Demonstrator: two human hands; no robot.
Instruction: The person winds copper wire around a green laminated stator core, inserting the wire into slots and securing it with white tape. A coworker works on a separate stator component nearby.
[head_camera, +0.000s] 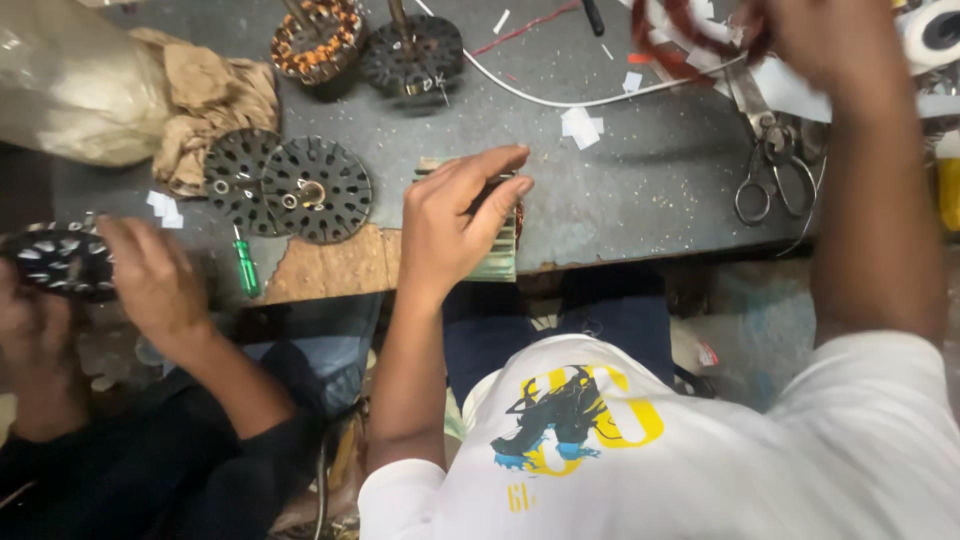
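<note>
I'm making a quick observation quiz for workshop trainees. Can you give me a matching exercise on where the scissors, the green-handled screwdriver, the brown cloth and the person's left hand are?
Things:
1. scissors
2. green-handled screwdriver
3. brown cloth
4. left hand

Places:
A. beside the plastic bag, far left
B. on the finned wound core at the table's near edge
C. right side, beside the raised right arm
D. just below the two black vented discs

Pairs: 1-C, 2-D, 3-A, 4-B
</note>
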